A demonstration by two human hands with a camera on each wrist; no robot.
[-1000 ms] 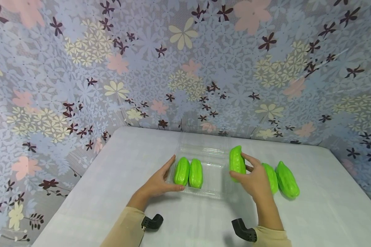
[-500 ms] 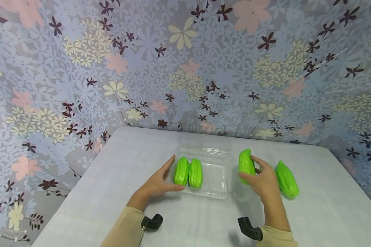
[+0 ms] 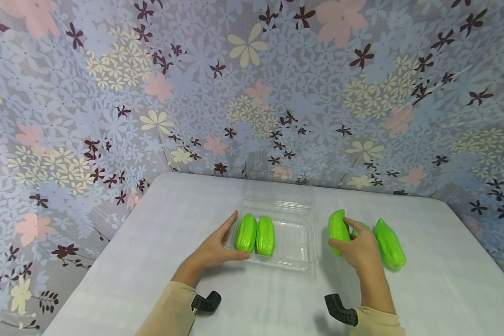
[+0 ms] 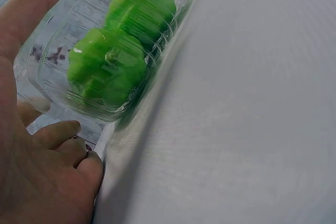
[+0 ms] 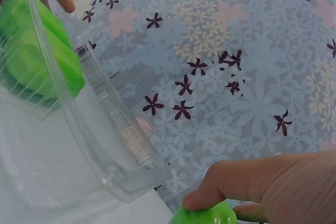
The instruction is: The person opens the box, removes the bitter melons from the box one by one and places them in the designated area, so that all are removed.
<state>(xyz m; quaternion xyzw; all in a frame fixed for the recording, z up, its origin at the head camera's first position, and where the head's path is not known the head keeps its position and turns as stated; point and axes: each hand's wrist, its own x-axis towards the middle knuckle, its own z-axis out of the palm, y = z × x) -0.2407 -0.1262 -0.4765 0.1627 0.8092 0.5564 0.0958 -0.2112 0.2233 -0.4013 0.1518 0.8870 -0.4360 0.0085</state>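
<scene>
Ribbed fruit (image 3: 338,226) shone bright green; right hand (image 3: 363,248) pinched it; left hand (image 3: 212,250) gripped clear container (image 3: 291,240); another fruit (image 3: 364,224) lay mostly hidden behind.

Table (image 3: 176,205): white top, rounded far corners. Floral backdrop (image 3: 210,93): grey-blue, behind the table and along its left and right sides; printed with pale-blue foliage (image 3: 319,128), pink flowers (image 3: 216,145), cream flowers (image 3: 244,45) and small dark maroon flowers (image 3: 230,132), several just above the table's far edge.
</scene>
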